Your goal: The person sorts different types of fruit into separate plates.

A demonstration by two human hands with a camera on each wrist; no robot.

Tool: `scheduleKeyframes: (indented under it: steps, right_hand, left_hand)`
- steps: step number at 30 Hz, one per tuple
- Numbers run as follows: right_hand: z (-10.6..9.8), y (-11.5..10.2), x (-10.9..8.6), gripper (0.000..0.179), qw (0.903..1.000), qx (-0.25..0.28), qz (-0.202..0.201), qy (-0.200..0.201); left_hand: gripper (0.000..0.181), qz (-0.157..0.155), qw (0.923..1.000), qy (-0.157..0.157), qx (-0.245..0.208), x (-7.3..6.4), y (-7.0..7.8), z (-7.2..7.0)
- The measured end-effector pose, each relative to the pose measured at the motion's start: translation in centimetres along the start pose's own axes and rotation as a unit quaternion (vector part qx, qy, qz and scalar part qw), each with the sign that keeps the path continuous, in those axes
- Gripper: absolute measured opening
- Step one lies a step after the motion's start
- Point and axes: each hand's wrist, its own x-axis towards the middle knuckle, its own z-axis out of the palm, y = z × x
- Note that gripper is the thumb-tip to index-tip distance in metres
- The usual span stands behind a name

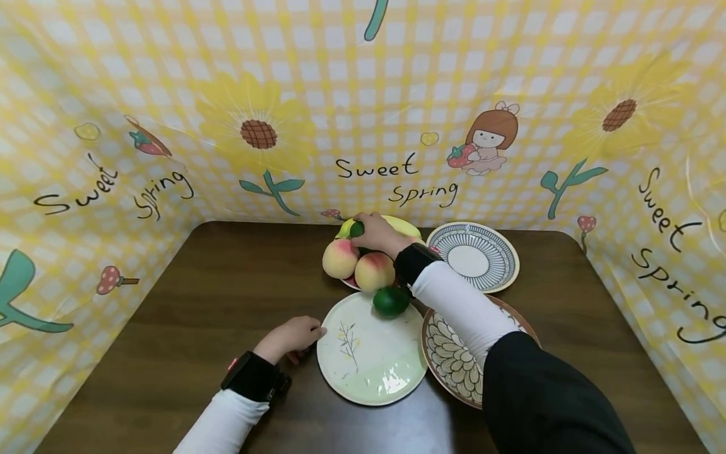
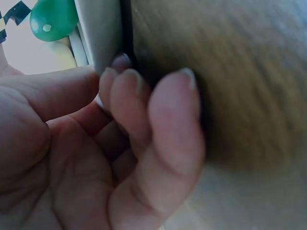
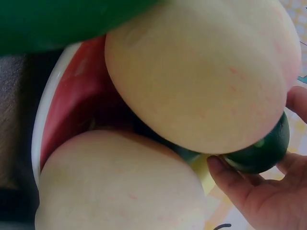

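My left hand pinches the left rim of a pale round plate with a twig pattern. In the left wrist view, thumb and fingers close on the plate's edge. My right hand reaches over a fruit bowl and grips a small dark green oval fruit. Two peaches sit at the front of the bowl, whose inside is red and rim white. Another dark green oval fruit lies on the far part of the pale plate.
A yellow fruit shows behind the right hand in the bowl. At the back right stands a blue-and-white striped plate. A brown-rimmed petal-patterned plate lies partly under the right arm. Yellow checked cloth walls the brown table.
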Motion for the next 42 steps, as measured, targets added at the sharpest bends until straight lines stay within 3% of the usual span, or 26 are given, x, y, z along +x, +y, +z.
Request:
scheduleKeyframes:
  steps: [8,24,33,42]
  right_hand:
    - [-0.1,0.3,0.3,0.066,0.9995,0.024,0.015,0.011]
    - [-1.3,0.2,-1.2,0.064,0.9986,0.014,-0.030,0.041]
    - [-1.8,-0.9,-3.7,0.060,0.9952,0.014,-0.086,0.045]
    - [-2.1,-1.8,-7.8,0.061,0.9914,-0.004,-0.128,0.025]
  left_hand:
    - [0.025,-0.005,1.0000,-0.008,-0.003,0.3,0.4,-0.3]
    - [0.025,-0.003,1.0000,-0.004,-0.003,0.3,0.0,-0.1]
    - [0.027,0.013,0.9999,0.003,-0.004,0.0,0.0,-0.1]
    - [0.026,0.012,0.9999,0.006,-0.009,0.0,0.0,0.0]
